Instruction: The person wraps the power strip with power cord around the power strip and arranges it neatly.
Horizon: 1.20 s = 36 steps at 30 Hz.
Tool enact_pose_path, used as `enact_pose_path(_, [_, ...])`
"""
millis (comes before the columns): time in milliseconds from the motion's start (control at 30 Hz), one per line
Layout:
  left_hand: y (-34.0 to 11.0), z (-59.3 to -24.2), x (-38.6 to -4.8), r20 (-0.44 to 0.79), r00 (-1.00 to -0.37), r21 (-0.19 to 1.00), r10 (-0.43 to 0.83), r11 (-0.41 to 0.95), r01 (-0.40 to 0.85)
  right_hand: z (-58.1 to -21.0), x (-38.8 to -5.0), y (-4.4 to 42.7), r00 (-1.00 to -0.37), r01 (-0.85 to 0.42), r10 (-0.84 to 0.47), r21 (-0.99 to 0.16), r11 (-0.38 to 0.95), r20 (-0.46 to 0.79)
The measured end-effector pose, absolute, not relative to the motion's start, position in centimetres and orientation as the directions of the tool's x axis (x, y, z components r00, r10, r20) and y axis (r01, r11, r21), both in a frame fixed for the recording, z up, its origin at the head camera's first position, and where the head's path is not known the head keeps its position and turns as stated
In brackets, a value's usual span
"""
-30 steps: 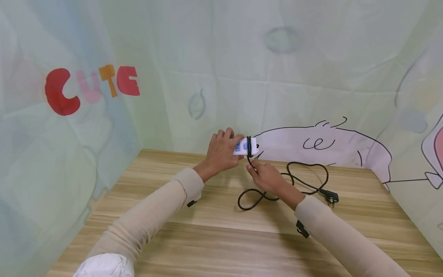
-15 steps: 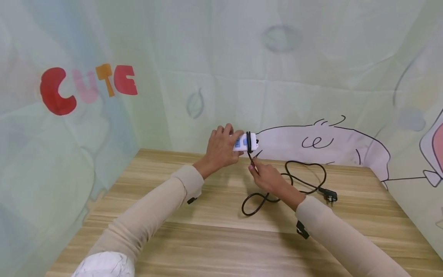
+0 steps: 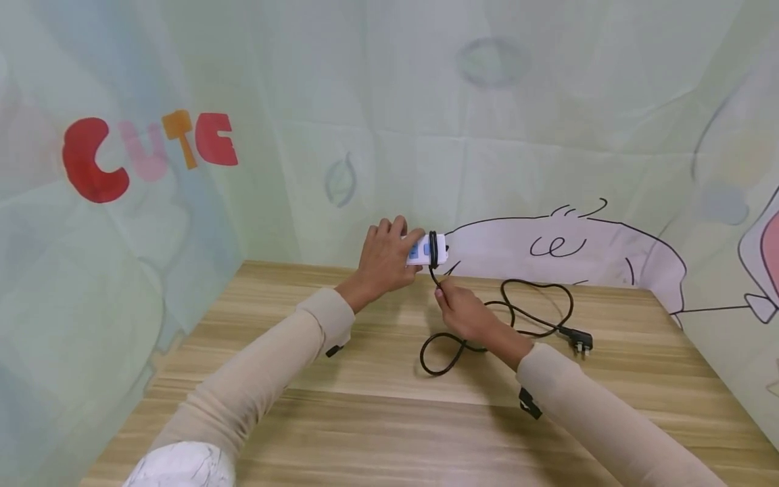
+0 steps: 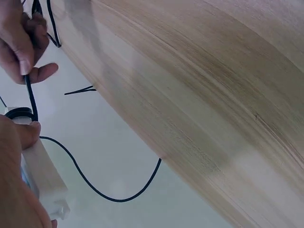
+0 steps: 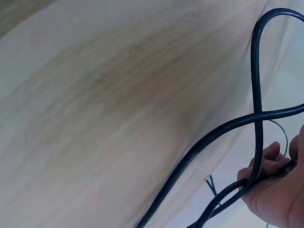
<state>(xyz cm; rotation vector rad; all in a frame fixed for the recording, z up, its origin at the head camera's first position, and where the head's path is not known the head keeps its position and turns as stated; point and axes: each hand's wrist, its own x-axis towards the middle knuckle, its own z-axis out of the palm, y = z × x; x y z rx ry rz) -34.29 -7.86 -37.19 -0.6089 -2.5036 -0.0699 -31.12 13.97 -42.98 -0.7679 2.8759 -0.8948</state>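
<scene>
Loose wraps and crossed loops are the weak points

The left grip (image 3: pixel 385 260) grasps a white plastic power strip with blue socket faces (image 3: pixel 414 252), whose far end juts out to the right of the fingers. A round black rubbery-looking cord (image 5: pixel 255 71) is wound about that exposed end, just beside the left grip. Below and to the right, the right grip (image 3: pixel 465 311) pinches the same cord, with a short, nearly straight length running up to the wraps.

Should the right grip slacken, the wraps could loosen and slide off the strip, since they sit close to its end. A hard tug might instead twist the strip within the left grip. Beyond the right grip, the cord crosses itself in loops on the wood-grain bench (image 3: pixel 389 439); pulling it quickly could tighten those crossings into a snarl, or drag the black three-pin plug (image 3: pixel 580 339), lying farther right.
</scene>
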Motion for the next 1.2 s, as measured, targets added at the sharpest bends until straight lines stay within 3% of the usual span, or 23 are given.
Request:
enact_pose_path(400, [-8.3,-37.8,-34.3,0.517,-0.748,-0.115,0.416,0.9,0.42,-39.9,-30.8,13.1,-0.823,-0.552,-0.558,-0.385,0.74,0.109])
enact_pose_path(733, [-8.6,-38.0,-34.3,0.494,-0.763,-0.111,0.417,0.901,0.42,-38.5,-31.1,12.8,-0.699,-0.699,-0.646,-0.101,0.708,0.306])
enact_pose_path(1033, [-8.6,-38.0,-34.0,0.479,-0.775,-0.099,0.411,0.903,0.418,-37.6,-32.3,14.0,-0.473,-0.73,-0.78,0.314,0.607,0.41])
enact_pose_path(1200, [-8.6,-37.9,-33.9,0.475,-0.773,-0.108,0.42,0.9,0.422,-36.9,-32.5,14.4,-0.463,-0.732,-0.797,0.34,0.591,0.388])
